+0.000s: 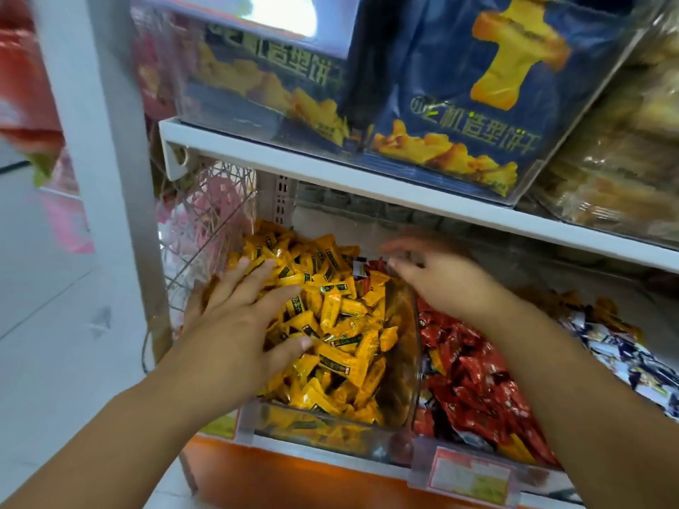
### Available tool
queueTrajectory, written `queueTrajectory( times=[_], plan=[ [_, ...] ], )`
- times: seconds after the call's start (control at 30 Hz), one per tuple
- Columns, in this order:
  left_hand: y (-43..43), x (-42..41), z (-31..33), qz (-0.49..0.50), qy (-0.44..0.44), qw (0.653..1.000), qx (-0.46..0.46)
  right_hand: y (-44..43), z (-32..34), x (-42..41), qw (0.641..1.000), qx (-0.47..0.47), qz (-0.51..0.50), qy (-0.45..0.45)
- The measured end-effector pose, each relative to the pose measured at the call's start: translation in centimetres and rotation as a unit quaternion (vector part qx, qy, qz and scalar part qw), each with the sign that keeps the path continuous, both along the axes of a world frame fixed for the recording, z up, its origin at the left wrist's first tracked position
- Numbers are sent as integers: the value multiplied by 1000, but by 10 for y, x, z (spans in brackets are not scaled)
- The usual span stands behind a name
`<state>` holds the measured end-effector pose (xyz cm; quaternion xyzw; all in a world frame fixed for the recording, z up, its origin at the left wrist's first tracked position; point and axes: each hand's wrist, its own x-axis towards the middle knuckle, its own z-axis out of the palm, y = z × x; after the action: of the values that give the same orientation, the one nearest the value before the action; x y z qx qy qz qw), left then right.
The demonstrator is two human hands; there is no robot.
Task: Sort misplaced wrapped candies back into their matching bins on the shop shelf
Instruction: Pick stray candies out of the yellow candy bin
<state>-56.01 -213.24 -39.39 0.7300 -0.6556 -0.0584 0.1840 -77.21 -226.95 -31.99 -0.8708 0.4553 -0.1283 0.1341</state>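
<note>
A clear bin (pixel 404 361) on the lower shelf is heaped with yellow wrapped candies (pixel 341 325). My left hand (pixel 242 317) lies flat on the left side of that heap, fingers spread and straight. To the right is a bin of red wrapped candies (pixel 474 380); a few yellow ones (pixel 521 448) lie among them near its front. My right hand (pixel 437 273) hovers, blurred, over the divider between the two bins near the back, fingers extended, with nothing visible in it. Farther right sits a pile of white-and-blue wrapped candies (pixel 624 354).
The white upper shelf (pixel 330 167) hangs low over the bins and carries clear boxes of blue biscuit bags (pixel 459 104). A white upright post (pixel 121 178) and a wire basket (pixel 205 229) stand to the left. A price tag holder (pixel 466 472) fronts the orange shelf base.
</note>
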Motion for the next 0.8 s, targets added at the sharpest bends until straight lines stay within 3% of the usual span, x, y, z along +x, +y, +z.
queueTrajectory(
  times=[0.13, 0.4, 0.8],
  plan=[
    [7, 11, -6, -3, -11, 1000, 18, -40, -9, 45, 987, 33, 56, 149],
    [11, 16, -18, -12, -24, 999, 24, -80, -21, 84, 898, 83, 108, 419],
    [12, 22, -23, 2, 2, 1000, -23, -94, -26, 84, 898, 68, 162, 404]
  ],
)
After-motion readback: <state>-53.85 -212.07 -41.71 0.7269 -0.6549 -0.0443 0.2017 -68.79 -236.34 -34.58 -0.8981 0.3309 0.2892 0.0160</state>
